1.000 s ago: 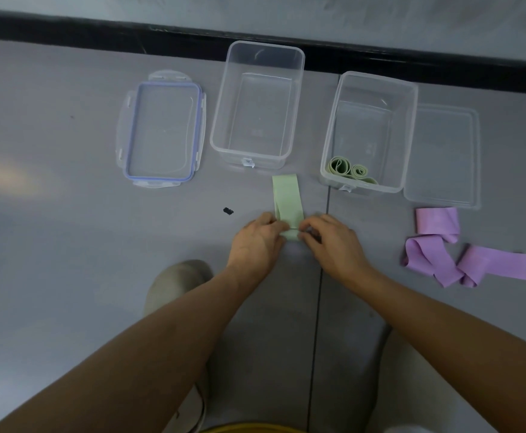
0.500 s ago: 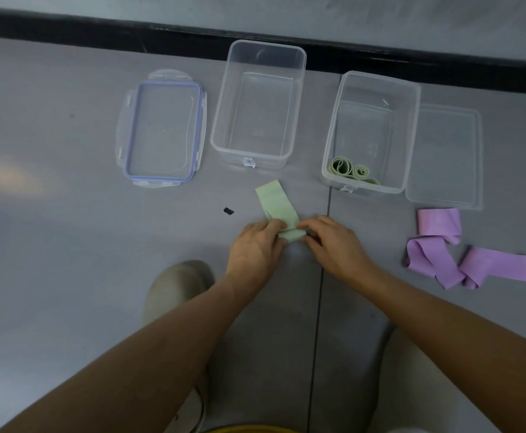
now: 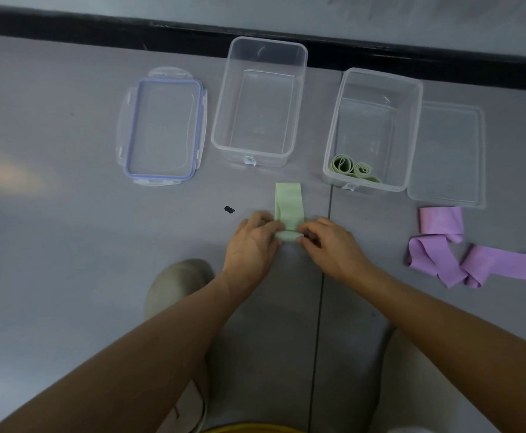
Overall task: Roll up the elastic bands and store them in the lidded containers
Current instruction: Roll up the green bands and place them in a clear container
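Green elastic band [image 3: 289, 201] lies flat on the floor just before the empty container [image 3: 264, 114], its near end curled into a small roll. The left hand [image 3: 252, 245] and right hand [image 3: 330, 248] each pinch one side. Thin, limp and springy, I'd judge, so grip the roll's edges firmly or it unwinds.

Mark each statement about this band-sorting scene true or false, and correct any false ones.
1. The left hand and the right hand both pinch the green band. True.
2. Two rolled bands sit in the left container. False: the left container is empty; the green rolls sit in the right container.
3. The purple bands lie unrolled on the grey surface. True.
4. The blue-rimmed lid is clipped onto a container. False: the blue-rimmed lid lies flat, left of both containers.
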{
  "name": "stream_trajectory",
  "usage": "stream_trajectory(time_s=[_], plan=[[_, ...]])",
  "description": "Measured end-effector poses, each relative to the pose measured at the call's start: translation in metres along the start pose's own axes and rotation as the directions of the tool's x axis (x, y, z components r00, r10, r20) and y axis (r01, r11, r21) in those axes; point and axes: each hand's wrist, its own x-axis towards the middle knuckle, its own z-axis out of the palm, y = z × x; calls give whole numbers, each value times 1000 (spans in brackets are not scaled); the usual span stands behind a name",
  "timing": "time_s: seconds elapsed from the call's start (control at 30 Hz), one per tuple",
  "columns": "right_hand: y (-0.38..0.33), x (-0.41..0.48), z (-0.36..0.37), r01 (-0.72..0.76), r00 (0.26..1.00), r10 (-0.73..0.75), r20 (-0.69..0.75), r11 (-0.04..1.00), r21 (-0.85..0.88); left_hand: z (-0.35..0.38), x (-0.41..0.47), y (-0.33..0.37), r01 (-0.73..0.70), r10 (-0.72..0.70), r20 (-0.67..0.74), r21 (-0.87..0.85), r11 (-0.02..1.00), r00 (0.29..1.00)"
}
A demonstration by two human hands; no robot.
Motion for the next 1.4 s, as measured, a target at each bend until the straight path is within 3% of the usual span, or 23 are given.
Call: stream_trajectory(time_s=[0.4, 0.67, 0.87, 1.03, 1.27, 1.4], plan=[[-11, 7, -3, -96, 983, 122, -133, 977, 191, -5, 11, 7, 59, -59, 6, 7, 998, 998], [-5, 7, -1, 10, 996, -11, -86, 1000, -14, -7, 20, 7, 84, -85, -10, -50, 995, 996], [-2, 13, -4, 0, 995, -1, -95, 1000, -7, -6, 14, -1, -11, 13, 26, -87, 996, 1000], [-3, 9, -3, 26, 1000, -25, 11, 998, -52, -5, 12, -2, 19, -17, 42, -53, 998, 999], [-11, 5, 4, 15, 994, -17, -104, 1000, -25, -1, 15, -2, 25, -24, 49, -19, 999, 999], [-11, 9, 0, 1, 998, -5, -59, 997, -73, -3, 18, 1, 43, -43, 27, -13, 999, 999]])
